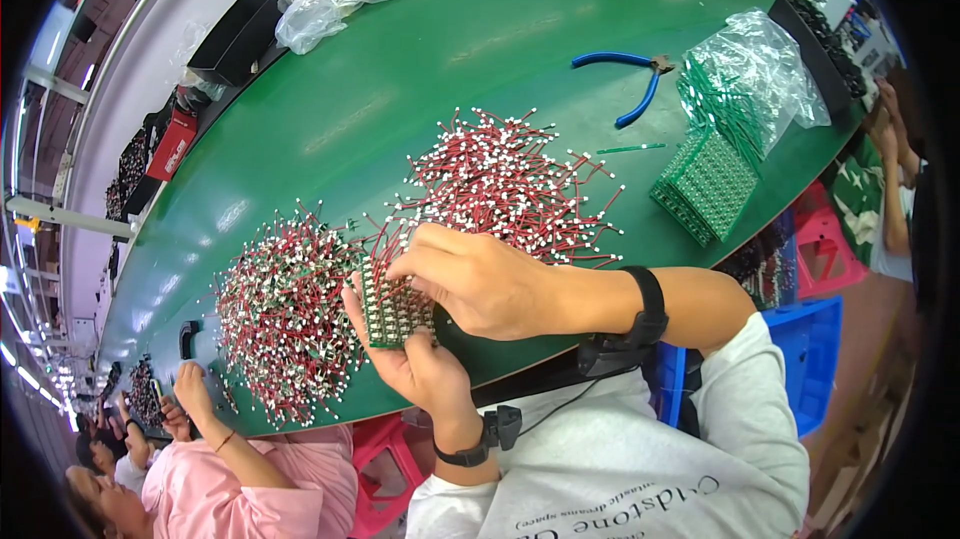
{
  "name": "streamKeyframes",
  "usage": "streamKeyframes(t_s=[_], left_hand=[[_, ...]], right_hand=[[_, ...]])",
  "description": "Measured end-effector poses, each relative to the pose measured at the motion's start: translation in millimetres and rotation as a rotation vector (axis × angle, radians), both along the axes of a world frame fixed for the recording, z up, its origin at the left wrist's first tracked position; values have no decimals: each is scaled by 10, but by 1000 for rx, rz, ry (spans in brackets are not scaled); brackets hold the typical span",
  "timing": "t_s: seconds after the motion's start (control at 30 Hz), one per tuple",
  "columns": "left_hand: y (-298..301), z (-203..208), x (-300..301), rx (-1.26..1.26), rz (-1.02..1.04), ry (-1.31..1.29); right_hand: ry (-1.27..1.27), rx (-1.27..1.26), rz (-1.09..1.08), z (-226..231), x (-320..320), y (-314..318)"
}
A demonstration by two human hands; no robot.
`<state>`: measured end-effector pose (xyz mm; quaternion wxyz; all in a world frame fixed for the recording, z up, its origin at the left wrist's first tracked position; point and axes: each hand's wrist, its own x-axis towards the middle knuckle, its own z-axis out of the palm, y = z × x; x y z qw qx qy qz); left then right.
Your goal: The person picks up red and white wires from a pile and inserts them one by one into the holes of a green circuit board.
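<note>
My left hand [428,371] grips a green circuit board panel [392,321] from below and the side, its thumb along the near edge. Rows of small light parts cover the panel. Over its upper right part is my right hand [485,284], with fingers drawn together against the panel; whatever they pinch is hidden. Just beyond that hand spreads a loose pile of short red wires with white connectors [490,179]. To the left of the panel a second heap of red wires with white ends [290,319] has small green pieces mixed in.
Blue-handled cutters [640,79] lie on the green table [390,109]. At the right are a stack of green board panels [705,184], green strips [720,104] and a clear plastic bag [780,69]. A co-worker in pink [240,479] sits at the left. Black bins [237,37] line the far edge.
</note>
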<state>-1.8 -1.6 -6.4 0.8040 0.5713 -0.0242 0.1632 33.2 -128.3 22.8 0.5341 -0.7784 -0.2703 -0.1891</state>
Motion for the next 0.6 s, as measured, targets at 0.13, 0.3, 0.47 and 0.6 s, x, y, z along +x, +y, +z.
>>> streamKeyframes(t_s=[0.13,0.3,0.47,0.6], left_hand=[[78,-6,22,-8,35,29],[77,80,27,-43,54,-7],[139,107,38,-68,69,18],[146,120,33,-29,114,11]], right_hand=[[-62,63,101,-17,22,-1],[202,235,66,132,-11,-34],[109,185,10,47,35,-63],[154,148,3,168,-17,-90]])
